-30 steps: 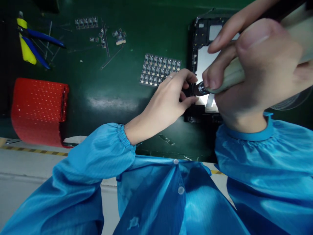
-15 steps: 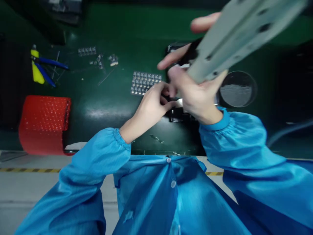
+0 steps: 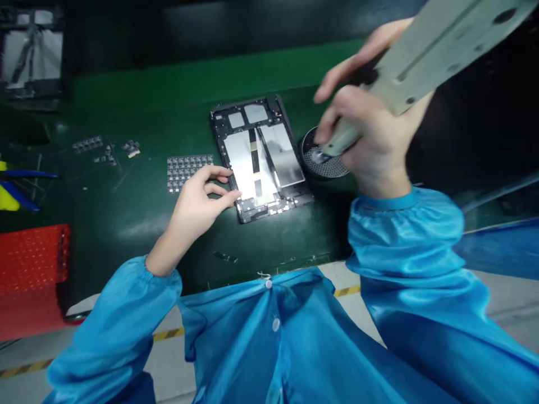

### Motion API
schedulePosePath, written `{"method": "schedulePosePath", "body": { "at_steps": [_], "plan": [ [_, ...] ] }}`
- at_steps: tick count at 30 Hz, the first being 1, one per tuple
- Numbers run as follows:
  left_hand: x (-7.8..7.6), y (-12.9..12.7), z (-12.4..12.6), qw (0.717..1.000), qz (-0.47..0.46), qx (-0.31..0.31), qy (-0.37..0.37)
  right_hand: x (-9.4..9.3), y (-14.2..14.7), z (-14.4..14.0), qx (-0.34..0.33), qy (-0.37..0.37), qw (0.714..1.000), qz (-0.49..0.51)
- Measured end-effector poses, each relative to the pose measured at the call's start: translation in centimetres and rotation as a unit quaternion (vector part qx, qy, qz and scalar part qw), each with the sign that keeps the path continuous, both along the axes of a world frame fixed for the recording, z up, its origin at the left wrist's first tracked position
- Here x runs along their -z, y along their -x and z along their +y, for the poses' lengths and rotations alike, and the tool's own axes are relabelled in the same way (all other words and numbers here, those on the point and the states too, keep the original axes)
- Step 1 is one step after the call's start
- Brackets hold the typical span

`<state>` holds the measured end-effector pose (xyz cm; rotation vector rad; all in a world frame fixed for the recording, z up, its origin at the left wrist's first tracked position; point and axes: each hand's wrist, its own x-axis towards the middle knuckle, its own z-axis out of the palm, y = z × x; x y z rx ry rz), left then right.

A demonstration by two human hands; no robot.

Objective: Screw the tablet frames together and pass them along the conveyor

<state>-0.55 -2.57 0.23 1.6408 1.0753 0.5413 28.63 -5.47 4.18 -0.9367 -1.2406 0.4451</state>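
An opened tablet frame (image 3: 261,160) with shiny metal plates lies on the green mat (image 3: 168,101). My left hand (image 3: 197,205) rests at its left edge, thumb and fingertips touching the frame's lower left side. My right hand (image 3: 370,134) is raised to the right of the frame and grips a pale electric screwdriver (image 3: 416,62). The tool's tip hangs over a round black dish (image 3: 322,163) with a mesh-like bottom, just right of the frame. A panel of small circuit boards (image 3: 185,168) lies left of my left hand.
Loose small boards (image 3: 105,148) lie at the back left. A red perforated bin (image 3: 31,269) stands at the left edge, with blue and yellow pliers (image 3: 12,191) behind it. The yellow-striped table edge (image 3: 168,335) runs below my blue sleeves.
My right hand has lifted the screwdriver off the frame and swung it right, over the round dish. My left hand stayed at the frame's left edge. The view has shifted right and pulled back.
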Motion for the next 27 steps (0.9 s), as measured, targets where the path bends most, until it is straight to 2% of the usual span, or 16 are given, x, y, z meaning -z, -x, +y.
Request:
{"method": "schedulePosePath", "body": {
  "at_steps": [2, 5, 10, 16, 27],
  "plan": [
    [-0.2, 0.0, 0.1, 1.0, 0.006, -0.001, 0.001, 0.9, -3.1, 0.2, 0.018, -0.048, 0.999, 0.013],
    [-0.7, 0.0, 0.0, 1.0, 0.011, -0.013, 0.014, 2.2, -5.3, 0.5, 0.036, -0.102, 0.994, 0.033],
    [-1.3, 0.0, -0.1, 0.999, 0.033, -0.021, 0.022, 3.2, -4.9, 0.6, 0.032, -0.129, 0.99, 0.04],
    [-1.4, 0.2, -0.1, 0.999, 0.037, -0.018, 0.02, 3.0, -4.3, 0.0, 0.02, -0.106, 0.993, 0.042],
    [-1.5, -0.1, -0.3, 0.999, 0.03, -0.018, 0.018, 3.1, -4.1, -0.5, 0.023, -0.118, 0.992, 0.039]
  ]
}}
